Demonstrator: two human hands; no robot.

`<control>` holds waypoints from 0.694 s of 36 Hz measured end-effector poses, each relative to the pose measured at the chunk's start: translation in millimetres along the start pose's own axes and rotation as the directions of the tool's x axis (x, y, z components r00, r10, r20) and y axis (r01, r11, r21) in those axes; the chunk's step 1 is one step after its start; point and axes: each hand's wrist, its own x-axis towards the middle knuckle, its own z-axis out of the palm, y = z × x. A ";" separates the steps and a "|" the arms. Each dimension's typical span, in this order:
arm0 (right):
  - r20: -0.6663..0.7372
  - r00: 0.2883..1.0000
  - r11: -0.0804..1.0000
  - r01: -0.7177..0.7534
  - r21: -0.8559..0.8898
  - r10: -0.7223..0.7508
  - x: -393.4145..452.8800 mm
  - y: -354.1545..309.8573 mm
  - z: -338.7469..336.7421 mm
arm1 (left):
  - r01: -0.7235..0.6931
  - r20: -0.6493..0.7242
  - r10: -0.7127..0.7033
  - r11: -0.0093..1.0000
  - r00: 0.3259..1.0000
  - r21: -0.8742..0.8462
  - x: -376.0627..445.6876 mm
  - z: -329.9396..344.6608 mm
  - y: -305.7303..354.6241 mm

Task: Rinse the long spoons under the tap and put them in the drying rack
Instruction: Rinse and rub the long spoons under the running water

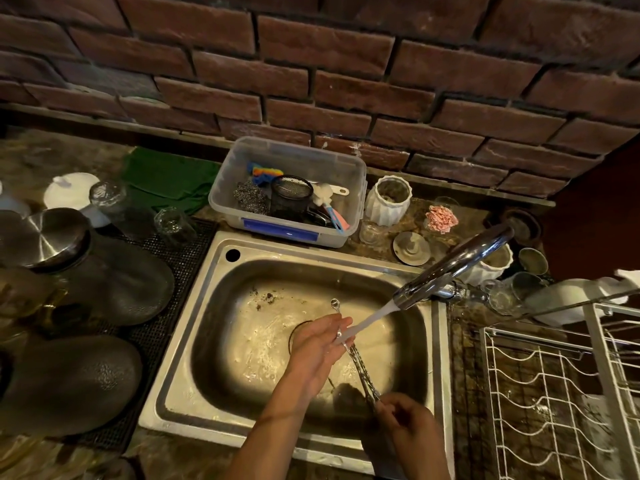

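Note:
A bundle of long metal spoons (362, 370) with twisted stems slants over the steel sink (194, 327). My right hand (410, 424) grips the bundle's near end. My left hand (317, 344) is wrapped around the far end, where one small tip (335, 303) sticks out past the fingers. Water (372, 318) runs from the chrome tap (457, 266) onto the spoons and my left fingers. The white wire drying rack (540, 393) stands to the right of the sink.
A clear plastic tub (239, 168) of scrubbers and brushes sits behind the sink. Dark bowls (114, 282), a steel lid (52, 237) and upturned glasses (173, 225) crowd the left mat. White ribbed jars (388, 199) and small cups (531, 261) stand near the tap's base.

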 end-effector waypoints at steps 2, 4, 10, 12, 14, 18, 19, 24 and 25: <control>-0.010 1.000 1.000 0.007 0.027 -0.007 2.4 -1.8 3.3 | 0.004 0.007 -0.004 1.000 1.000 -0.013 0.4 -0.3 0.8; -0.008 1.000 0.998 0.016 0.058 -0.015 5.1 -3.4 6.7 | 0.015 0.019 -0.015 0.999 1.000 -0.033 1.4 -0.7 -1.0; 0.033 0.996 0.993 0.077 0.093 -0.081 14.4 -9.7 20.1 | 0.021 0.047 -0.018 0.998 0.999 -0.065 5.0 -5.1 -6.9; 0.034 0.994 0.990 0.100 0.099 -0.103 17.0 -12.5 23.5 | 0.015 0.055 -0.013 0.999 0.998 -0.043 6.3 -7.1 -7.7; 0.051 0.992 0.986 0.104 0.134 -0.112 19.3 -16.4 26.4 | 0.012 0.071 -0.011 1.000 0.997 -0.015 6.3 -9.7 -8.7; 0.068 0.989 0.977 0.118 0.177 -0.132 23.0 -24.6 30.0 | 0.021 0.104 -0.026 0.999 0.994 0.048 6.4 -14.4 -10.5; 0.070 0.988 0.975 0.126 0.184 -0.141 24.2 -26.8 31.1 | 0.020 0.108 -0.028 0.997 0.994 0.072 6.2 -15.3 -10.3; 0.075 0.977 0.952 0.174 0.251 -0.198 29.0 -41.3 34.3 | 0.024 0.131 -0.052 0.979 0.990 0.204 5.6 -17.1 -10.4; 0.079 0.975 0.948 0.179 0.264 -0.206 30.7 -44.0 35.7 | 0.029 0.140 -0.059 0.978 0.988 0.208 5.9 -17.1 -10.5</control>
